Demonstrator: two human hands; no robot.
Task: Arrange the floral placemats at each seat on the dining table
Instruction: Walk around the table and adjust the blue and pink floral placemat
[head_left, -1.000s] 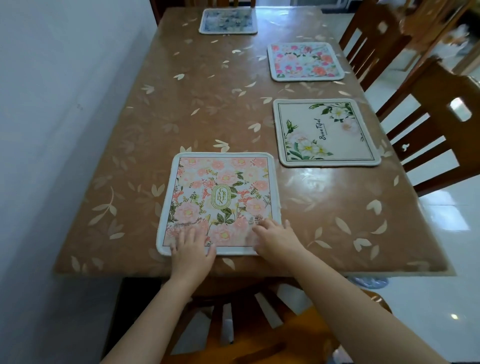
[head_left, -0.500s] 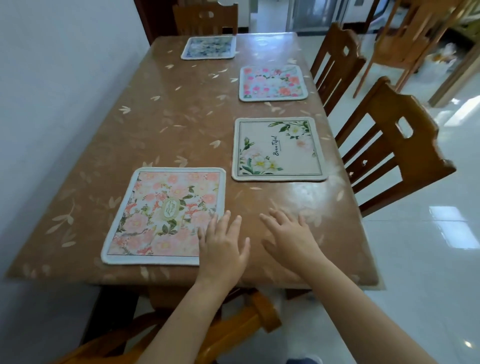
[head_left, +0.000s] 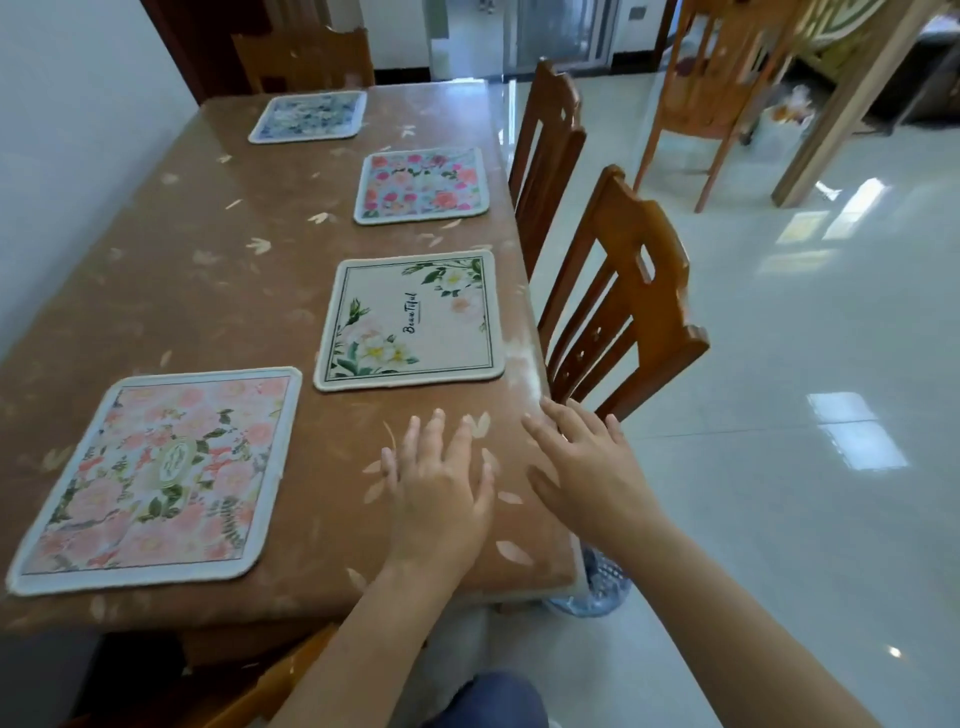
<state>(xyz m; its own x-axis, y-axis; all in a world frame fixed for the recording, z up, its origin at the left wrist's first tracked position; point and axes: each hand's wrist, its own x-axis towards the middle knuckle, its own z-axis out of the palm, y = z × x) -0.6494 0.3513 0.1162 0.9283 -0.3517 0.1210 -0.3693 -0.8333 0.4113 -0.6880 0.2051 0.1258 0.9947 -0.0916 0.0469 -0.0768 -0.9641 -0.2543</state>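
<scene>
The left hand (head_left: 436, 493) lies palm down over the near right corner of the table (head_left: 208, 291), fingers straight and fanned apart, holding nothing. The right hand (head_left: 587, 467) is just beside it, also flat with fingers loosely spread and empty, its fingertips at the table's right edge; whether either palm actually touches the top cannot be told. Left of the left fingers, apart from them, is the pink floral placemat (head_left: 156, 478), flat at the near end. Just ahead of those fingertips lies the cream placemat (head_left: 410, 319) printed "Beautiful", beyond it the rose-patterned placemat (head_left: 422, 185), and farthest ahead the blue placemat (head_left: 309, 117) at the far end. The brown tabletop is glossy with pale leaf marks. Just past the right fingertips stands a wooden chair (head_left: 623, 291), with a second chair (head_left: 545, 156) behind it, both against the table's right side; a glossy tiled floor (head_left: 779, 415) spreads to the right and a pale wall (head_left: 62, 130) runs along the left. Under the corner below the right wrist a meshed basket (head_left: 597, 587) is mostly hidden. The far room is blurred.
</scene>
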